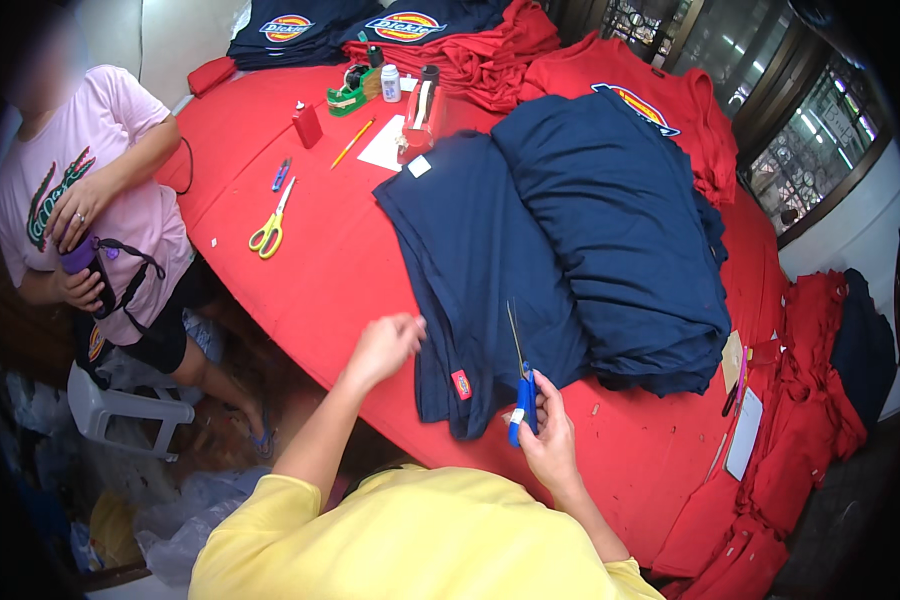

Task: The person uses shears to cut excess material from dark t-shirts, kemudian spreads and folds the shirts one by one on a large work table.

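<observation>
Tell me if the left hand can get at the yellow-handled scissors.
Probably yes: the left hand looks empty, and only bare red tabletop lies between it and the yellow-handled scissors.

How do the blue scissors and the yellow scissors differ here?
The blue scissors have blue handles; the yellow scissors have yellow ones. The blue scissors are held in the right hand, while the yellow scissors lie on the red table. Both point their blades away from the person.
</observation>
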### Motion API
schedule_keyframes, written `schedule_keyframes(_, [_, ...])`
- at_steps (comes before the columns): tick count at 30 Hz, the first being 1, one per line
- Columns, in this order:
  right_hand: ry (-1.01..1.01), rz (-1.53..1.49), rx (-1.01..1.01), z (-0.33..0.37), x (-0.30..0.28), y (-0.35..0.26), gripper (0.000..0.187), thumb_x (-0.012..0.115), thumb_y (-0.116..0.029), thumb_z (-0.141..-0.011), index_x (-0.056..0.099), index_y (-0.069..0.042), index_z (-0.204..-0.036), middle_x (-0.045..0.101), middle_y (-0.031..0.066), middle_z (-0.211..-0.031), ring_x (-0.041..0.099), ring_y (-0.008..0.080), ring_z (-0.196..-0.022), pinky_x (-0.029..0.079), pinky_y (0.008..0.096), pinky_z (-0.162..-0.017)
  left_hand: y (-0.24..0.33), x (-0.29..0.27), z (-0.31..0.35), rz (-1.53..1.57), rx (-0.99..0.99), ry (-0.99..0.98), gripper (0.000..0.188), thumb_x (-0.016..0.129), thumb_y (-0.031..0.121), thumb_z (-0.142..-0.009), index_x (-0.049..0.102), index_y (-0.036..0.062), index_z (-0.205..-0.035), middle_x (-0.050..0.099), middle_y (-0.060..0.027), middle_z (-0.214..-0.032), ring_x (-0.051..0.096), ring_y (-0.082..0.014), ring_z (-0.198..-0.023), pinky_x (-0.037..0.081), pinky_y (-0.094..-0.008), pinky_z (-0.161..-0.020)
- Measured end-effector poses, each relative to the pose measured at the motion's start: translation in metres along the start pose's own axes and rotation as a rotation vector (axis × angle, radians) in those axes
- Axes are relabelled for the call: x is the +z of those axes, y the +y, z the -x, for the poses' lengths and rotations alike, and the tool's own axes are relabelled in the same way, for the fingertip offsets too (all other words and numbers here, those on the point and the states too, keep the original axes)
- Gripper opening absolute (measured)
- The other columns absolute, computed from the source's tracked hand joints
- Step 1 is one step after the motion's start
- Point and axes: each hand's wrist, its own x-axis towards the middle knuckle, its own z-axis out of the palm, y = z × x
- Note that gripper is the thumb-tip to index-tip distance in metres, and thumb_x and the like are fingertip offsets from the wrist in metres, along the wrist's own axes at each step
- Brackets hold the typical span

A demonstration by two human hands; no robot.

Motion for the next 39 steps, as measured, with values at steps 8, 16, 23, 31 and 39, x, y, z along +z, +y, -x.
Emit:
schedule_keyframes(8, [-0.035, 0.553, -0.405, -0.027, 0.041, 0.014, 0.069, 0.059, 0.008, -0.075, 0.035, -0.003, -0.139, 0.049, 0.0204, -0.097, 0.054, 0.0387, -0.089, 0.047, 0.0454, -0.076, 0.015, -0.006, -0.107, 0.463, -0.118, 0.214, 0.024, 0.055, 0.021, -0.094, 0.059, -0.0032, -0.096, 0.063, -0.0100, -0.078, 0.064, -0.0175, -0.065, 0.053, -0.0300, -0.058])
schedule_keyframes(16, [-0.528, 0.592, -0.112, -0.020, 0.001, -0.008, 0.059, 0.055, 0.004, -0.076, 0.043, -0.008, -0.132, 0.055, 0.0195, -0.110, 0.056, 0.0382, -0.100, 0.045, 0.0441, -0.084, 0.007, -0.025, -0.112, 1.204, -0.096, 0.076, 0.028, 0.060, 0.007, -0.090, 0.051, -0.0002, -0.115, 0.060, -0.0130, -0.113, 0.060, -0.0228, -0.104, 0.049, -0.0383, -0.089])
schedule_keyframes(23, [-0.616, 0.450, 0.080, -0.020, -0.028, -0.018, 0.057, 0.061, -0.004, -0.080, 0.045, -0.006, -0.134, 0.057, 0.0171, -0.119, 0.061, 0.0276, -0.101, 0.049, 0.0373, -0.088, 0.034, -0.043, -0.064, 1.251, -0.166, -0.003, 0.038, 0.050, 0.022, -0.097, 0.047, 0.0011, -0.128, 0.056, -0.0117, -0.125, 0.057, -0.0211, -0.109, 0.048, -0.0396, -0.092])
schedule_keyframes(31, [-0.296, 0.156, -0.036, -0.080, 0.004, -0.024, 0.055, 0.066, -0.011, -0.085, 0.046, -0.001, -0.134, 0.063, 0.0138, -0.110, 0.063, 0.0165, -0.093, 0.049, 0.0295, -0.085, 0.032, -0.036, -0.054, 1.113, 0.009, 0.053, 0.044, 0.055, -0.001, -0.086, 0.046, 0.0037, -0.128, 0.057, -0.0071, -0.119, 0.056, -0.0176, -0.107, 0.044, -0.0360, -0.093])
schedule_keyframes(39, [-0.234, 0.475, -0.302, -0.120, 0.048, -0.027, 0.053, 0.063, -0.011, -0.085, 0.046, 0.000, -0.134, 0.062, 0.0151, -0.094, 0.063, 0.0244, -0.078, 0.050, 0.0319, -0.073, 0.021, -0.032, -0.064, 1.193, 0.030, 0.104, 0.029, 0.051, -0.003, -0.088, 0.054, -0.0016, -0.117, 0.061, -0.0082, -0.108, 0.061, -0.0166, -0.096, 0.049, -0.0312, -0.087])
